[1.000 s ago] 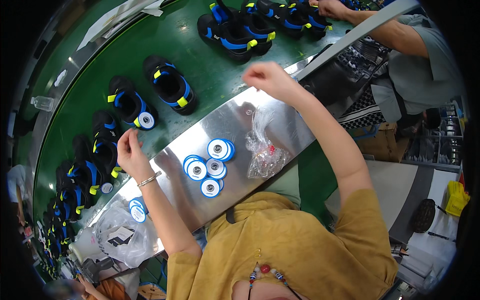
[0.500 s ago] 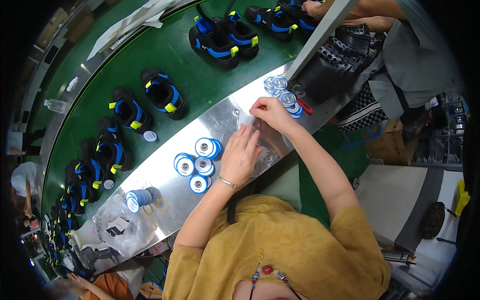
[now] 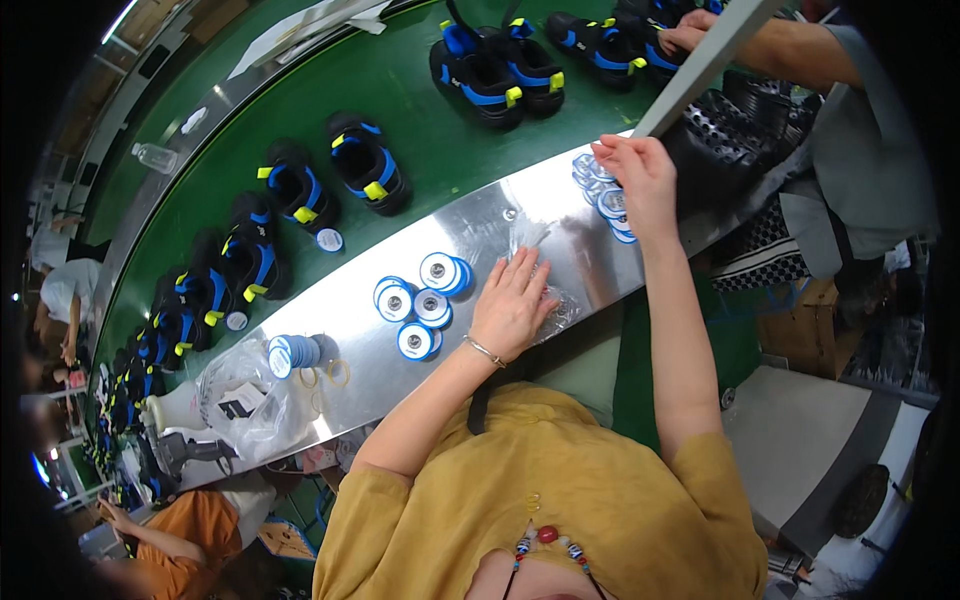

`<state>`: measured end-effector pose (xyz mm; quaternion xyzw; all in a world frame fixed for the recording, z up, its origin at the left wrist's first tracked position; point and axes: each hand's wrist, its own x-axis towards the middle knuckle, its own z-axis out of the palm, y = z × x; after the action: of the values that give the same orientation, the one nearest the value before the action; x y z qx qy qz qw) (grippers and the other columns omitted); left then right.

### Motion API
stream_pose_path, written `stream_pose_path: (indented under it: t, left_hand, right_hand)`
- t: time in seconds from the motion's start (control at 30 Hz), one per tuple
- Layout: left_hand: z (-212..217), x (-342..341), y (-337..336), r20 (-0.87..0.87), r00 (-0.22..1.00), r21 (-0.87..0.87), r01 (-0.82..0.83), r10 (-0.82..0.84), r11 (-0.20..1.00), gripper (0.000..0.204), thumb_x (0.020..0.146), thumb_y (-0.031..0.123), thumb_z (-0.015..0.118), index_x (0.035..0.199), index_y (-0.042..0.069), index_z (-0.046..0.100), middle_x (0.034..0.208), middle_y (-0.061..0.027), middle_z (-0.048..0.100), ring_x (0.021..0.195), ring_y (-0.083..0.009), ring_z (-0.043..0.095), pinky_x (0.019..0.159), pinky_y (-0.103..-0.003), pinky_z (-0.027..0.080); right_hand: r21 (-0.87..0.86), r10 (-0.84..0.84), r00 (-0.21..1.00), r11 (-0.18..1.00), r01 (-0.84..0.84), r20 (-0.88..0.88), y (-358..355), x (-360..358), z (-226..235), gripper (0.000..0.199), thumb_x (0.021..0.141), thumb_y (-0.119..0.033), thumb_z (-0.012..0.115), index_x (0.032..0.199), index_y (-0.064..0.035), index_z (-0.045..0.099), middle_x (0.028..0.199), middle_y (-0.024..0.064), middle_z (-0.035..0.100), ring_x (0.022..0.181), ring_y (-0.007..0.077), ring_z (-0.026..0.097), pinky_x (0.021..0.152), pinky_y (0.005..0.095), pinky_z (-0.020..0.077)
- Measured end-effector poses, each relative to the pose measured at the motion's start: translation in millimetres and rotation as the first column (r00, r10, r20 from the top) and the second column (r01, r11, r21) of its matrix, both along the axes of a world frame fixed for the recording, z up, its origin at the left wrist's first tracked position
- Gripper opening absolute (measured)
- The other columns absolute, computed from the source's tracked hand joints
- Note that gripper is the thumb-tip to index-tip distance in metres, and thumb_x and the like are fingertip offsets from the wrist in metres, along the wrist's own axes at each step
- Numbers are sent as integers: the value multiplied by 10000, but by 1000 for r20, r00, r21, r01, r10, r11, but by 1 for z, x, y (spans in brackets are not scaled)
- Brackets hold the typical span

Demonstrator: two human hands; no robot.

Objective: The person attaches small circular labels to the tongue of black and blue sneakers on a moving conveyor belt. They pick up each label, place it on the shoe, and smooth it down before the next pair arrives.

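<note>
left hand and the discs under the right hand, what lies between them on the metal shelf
In the head view, a crumpled clear plastic bag beside the left hand, then bare metal shelf up to the discs.

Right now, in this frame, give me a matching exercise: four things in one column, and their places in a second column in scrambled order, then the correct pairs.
Things:
1. left hand
2. right hand
3. rubber bands
4. clear plastic bottle

Places:
A. lying at the far edge of the green belt
B. flat on a clear plastic bag on the metal shelf
C. on the shelf beside a stack of blue-and-white discs
D. on a pile of discs at the shelf's right end

Pairs: 1-B, 2-D, 3-C, 4-A
</note>
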<state>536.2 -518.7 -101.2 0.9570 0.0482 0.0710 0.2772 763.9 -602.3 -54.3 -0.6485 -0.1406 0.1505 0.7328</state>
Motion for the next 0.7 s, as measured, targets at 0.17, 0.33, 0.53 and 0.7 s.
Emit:
stream_pose_path:
  t: [0.17, 0.33, 0.53, 0.7]
  left_hand:
    - [27, -10, 38, 299, 923, 7, -256, 242, 967, 415, 723, 5, 674, 1130, 27, 593, 1241, -204, 545, 1123, -372, 539, 939, -461, 433]
    - [21, -36, 83, 50, 926, 233, -376, 375, 897, 453, 723, 104, 744, 1122, -42, 588, 1286, -211, 508, 1261, -388, 428, 993, -445, 376]
    - [32, -34, 88, -54, 898, 35, -436, 437, 899, 371, 711, 118, 755, 1041, 0, 635, 1204, -177, 565, 1147, -331, 499, 950, -430, 397]
    - [27, -39, 98, -194, 844, -473, -527, 500, 706, 238, 785, 71, 719, 997, 4, 635, 922, -99, 638, 818, -193, 588, 723, -299, 476]
  right_hand:
    - [-42, 93, 996, 995, -92, 17, -15, -18, 1, 72, 948, -53, 526, 932, 14, 546, 874, 88, 638, 667, 99, 603, 665, 227, 511]
    - [-137, 240, 954, 954, -265, -179, -24, -47, -2, 61, 951, -91, 552, 934, -33, 566, 775, 26, 593, 527, 28, 435, 486, 180, 352]
    - [-343, 354, 929, 863, -371, -113, -4, -80, -10, 89, 942, -121, 580, 983, -43, 596, 741, -32, 543, 642, 30, 454, 570, 178, 358]
    - [-349, 427, 902, 838, -419, -60, 17, -117, -13, 145, 917, -133, 600, 975, -1, 613, 736, 21, 593, 656, 71, 505, 583, 254, 432]
